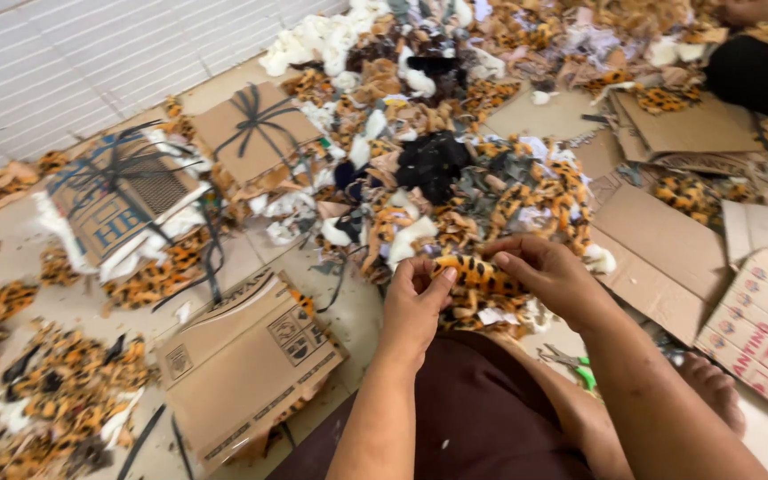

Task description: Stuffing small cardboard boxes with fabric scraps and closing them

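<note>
Both hands hold one small piece of orange plush fabric with black tiger stripes (477, 274) in front of me. My left hand (412, 307) pinches its left end between thumb and fingers. My right hand (548, 271) grips its right end from above. Just below the piece lie more striped scraps and a bit of white stuffing (491, 313). My lap is covered by a dark maroon garment (482, 418).
A big heap of plush scraps, white stuffing and black cloth (433, 164) spreads ahead. Tied cardboard bundles (255, 129) and a flat carton (242, 364) lie left, loose cardboard sheets (660, 258) right. Green-handled scissors (575, 364) rest by my right leg. Another person's dark sleeve (762, 76) shows top right.
</note>
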